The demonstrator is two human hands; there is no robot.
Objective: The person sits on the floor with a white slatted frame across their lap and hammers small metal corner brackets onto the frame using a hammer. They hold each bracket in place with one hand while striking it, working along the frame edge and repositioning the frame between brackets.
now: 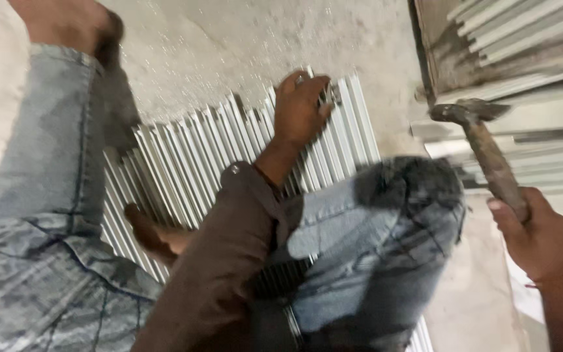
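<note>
1. Grey concrete floor (229,45) fills the top of the view, rough and dusty, and it carries everything here.
2. Faded blue jeans (386,241) come next: the person is crouched, one knee at the left, the other bent low in the middle.
3. A row of pale metal strips (184,156) lies side by side on the floor, running slantwise under the legs; a bare foot (154,238) rests on them.
4. More pale metal sections (529,39) are stacked at the upper right, well apart from the row.
5. The left hand (301,107), brown sleeve behind it, lies flat on the far end of the strips, fingers (317,88) spread and pressing (gripping nothing).
6. The right hand (539,234) is clenched round the wooden handle of a hammer (483,143), its head raised in the air, just right of the strips.
</note>
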